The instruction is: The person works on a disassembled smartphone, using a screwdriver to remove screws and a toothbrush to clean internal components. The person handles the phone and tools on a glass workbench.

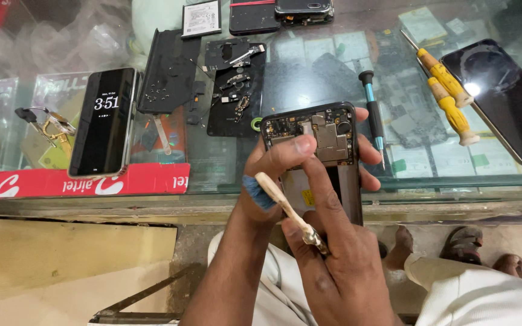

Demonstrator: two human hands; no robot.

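left hand [273,175] grips the opened phone [315,154] over the glass counter's edge [152,199], right hand [333,265] pinching a brush [288,211] (screwdrivers [445,96] well apart).

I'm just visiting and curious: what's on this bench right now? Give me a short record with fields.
Setting: glass counter, seen from above
Left hand: holds an opened phone, back cover off, circuit board showing
Right hand: index finger on the phone's inside; a small brush is tucked in this hand
Beside phone: blue-handled screwdriver
Far right: two yellow screwdrivers, dark phone
Left: lit phone, keys
Middle: black mat with small parts
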